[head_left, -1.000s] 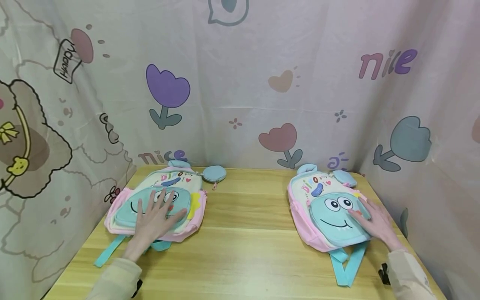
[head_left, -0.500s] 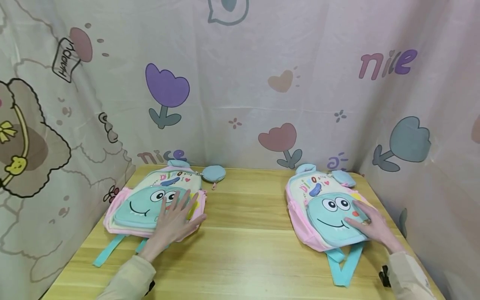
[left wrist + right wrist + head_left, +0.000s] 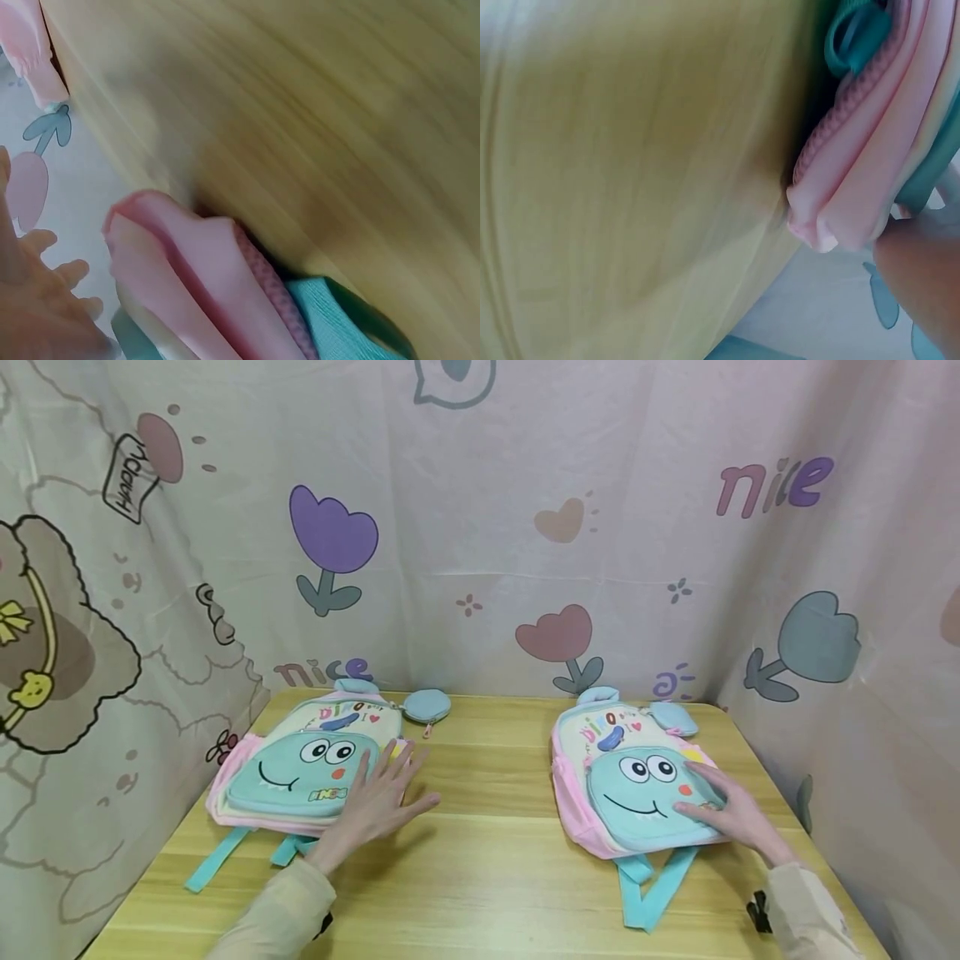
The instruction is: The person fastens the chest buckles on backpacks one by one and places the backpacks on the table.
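Observation:
Two small dinosaur-face backpacks lie face up on the wooden table. Over the lower right corner of the left backpack (image 3: 292, 777) is my left hand (image 3: 372, 806), its fingers spread; whether it touches the cloth is unclear. On the right backpack (image 3: 630, 802), my right hand (image 3: 738, 817) rests at the right side, thumb on the teal front pocket and fingers extended along the edge. The left wrist view shows pink cloth (image 3: 187, 262) beside my fingers. Pink side cloth (image 3: 877, 165) also appears in the right wrist view, partly covered by my hand.
A round blue pouch (image 3: 427, 705) hangs off the left backpack, and another blue pouch (image 3: 673, 718) lies by the right one. Teal straps (image 3: 652, 893) trail toward the front. A printed curtain (image 3: 465, 527) encloses the table (image 3: 480, 877) behind and at the sides.
My left hand has moved right, from the left backpack's front pocket to its lower right corner. The right backpack has slid left along with my right hand.

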